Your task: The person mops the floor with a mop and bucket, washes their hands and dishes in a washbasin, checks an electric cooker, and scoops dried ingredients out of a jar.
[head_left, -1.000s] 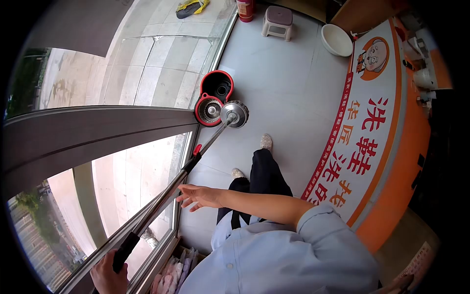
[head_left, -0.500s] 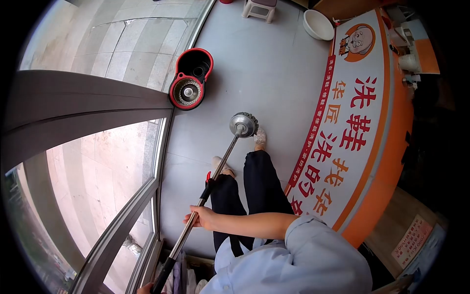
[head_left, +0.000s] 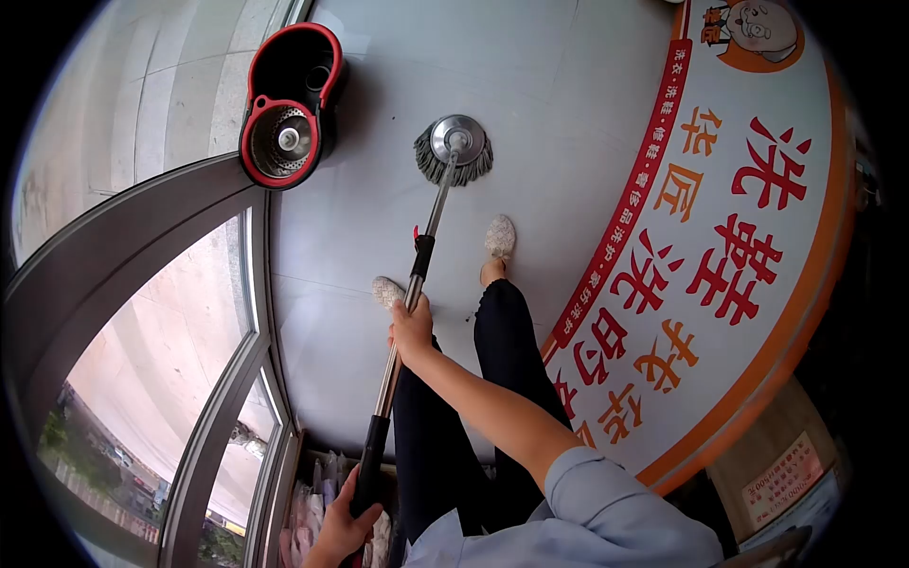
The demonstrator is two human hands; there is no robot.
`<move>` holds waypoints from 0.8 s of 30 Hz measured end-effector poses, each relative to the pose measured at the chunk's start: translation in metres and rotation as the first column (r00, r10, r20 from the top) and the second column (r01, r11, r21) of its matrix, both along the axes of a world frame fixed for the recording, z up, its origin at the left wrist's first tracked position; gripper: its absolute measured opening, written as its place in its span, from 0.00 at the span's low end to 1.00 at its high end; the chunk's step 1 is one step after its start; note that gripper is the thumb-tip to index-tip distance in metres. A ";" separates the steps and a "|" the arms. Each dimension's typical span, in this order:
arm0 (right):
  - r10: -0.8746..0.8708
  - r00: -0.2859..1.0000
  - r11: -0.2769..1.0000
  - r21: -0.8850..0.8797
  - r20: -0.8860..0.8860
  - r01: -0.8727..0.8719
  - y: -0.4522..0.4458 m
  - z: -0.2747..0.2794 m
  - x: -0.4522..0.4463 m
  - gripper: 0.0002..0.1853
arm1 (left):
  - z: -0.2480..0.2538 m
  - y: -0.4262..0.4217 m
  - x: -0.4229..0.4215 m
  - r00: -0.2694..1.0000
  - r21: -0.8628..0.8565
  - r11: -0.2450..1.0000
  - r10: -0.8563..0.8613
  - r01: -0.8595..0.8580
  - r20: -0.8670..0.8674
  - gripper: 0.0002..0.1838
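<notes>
A spin mop slants across the view in both my hands. My right hand wraps around the metal part of its pole, below the black collar with a red clip. Lower down, my left hand grips the black handle end near the bottom edge of the view. The round mop head, with a silver disc and grey strands fanned around it, rests on the grey floor ahead of my feet.
A red-and-black mop bucket with a metal spin basket stands at the upper left by the door frame. Along the right runs a counter with a printed front. Bagged items lie in a box at lower left.
The mop head has moved forward, away from my right foot, and its strands now spread towards me. My left hand has come further into view. The camera view has shifted.
</notes>
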State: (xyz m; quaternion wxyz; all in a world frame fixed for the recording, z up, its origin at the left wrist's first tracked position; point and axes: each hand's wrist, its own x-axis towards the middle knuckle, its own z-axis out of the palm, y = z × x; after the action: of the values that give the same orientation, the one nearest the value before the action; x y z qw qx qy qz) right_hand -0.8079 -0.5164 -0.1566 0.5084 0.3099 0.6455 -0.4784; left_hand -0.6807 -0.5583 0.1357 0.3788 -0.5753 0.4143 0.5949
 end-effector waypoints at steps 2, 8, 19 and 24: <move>0.109 0.988 0.991 0.088 -0.111 -0.100 -0.007 -0.024 -0.061 0.10 | -0.038 0.003 -0.029 0.996 0.069 0.994 0.090 -0.089 -0.016 0.39; 0.300 0.863 0.951 0.198 -0.405 -0.238 0.012 -0.092 -0.294 0.09 | -0.159 0.036 -0.186 0.915 0.293 0.940 0.267 -0.177 -0.304 0.39; 0.422 0.902 0.817 0.468 -0.088 -0.336 0.164 -0.015 -0.063 0.31 | -0.035 0.104 -0.040 0.927 0.344 0.862 0.332 -0.372 0.172 0.31; 0.390 0.892 0.853 0.454 -0.228 -0.257 0.177 -0.042 -0.159 0.28 | -0.078 0.131 -0.093 0.961 0.317 0.907 0.265 -0.278 0.084 0.31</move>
State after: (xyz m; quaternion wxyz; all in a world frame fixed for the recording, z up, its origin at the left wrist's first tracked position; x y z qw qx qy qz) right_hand -0.9672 -0.3394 -0.1988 0.3969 0.2157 0.8469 -0.2804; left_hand -0.7733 -0.4272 0.0577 0.3901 -0.5682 0.2189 0.6907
